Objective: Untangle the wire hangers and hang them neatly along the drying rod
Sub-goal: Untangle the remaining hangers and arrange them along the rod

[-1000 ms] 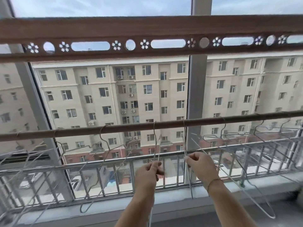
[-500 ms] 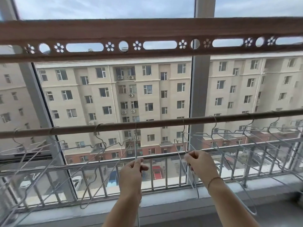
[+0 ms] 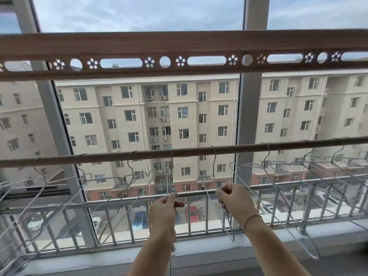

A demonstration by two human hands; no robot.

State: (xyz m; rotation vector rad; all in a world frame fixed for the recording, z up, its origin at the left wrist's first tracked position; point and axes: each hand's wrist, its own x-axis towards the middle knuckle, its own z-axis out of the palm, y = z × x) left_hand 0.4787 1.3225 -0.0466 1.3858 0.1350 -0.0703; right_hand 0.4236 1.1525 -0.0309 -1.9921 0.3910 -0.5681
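A brown drying rod (image 3: 189, 151) runs across the window at mid height. Several thin wire hangers hook over it. My left hand (image 3: 165, 210) pinches one wire hanger (image 3: 170, 176) that hangs edge-on below the rod's middle. My right hand (image 3: 235, 198) grips the neighbouring wire hanger (image 3: 214, 166) just to its right. More hangers (image 3: 111, 182) spread out on the left and another group (image 3: 318, 168) on the right, their arms overlapping.
A wide wooden beam (image 3: 179, 48) with flower and slot cut-outs crosses above the rod. Behind is the window glass with grey frame posts (image 3: 248, 116), a metal railing (image 3: 119, 222) outside and the window sill (image 3: 199, 248) below.
My left hand has slid its hanger leftwards along the rod, away from the right hand's hanger. The right hand has stayed on its hanger. The camera has tilted slightly.
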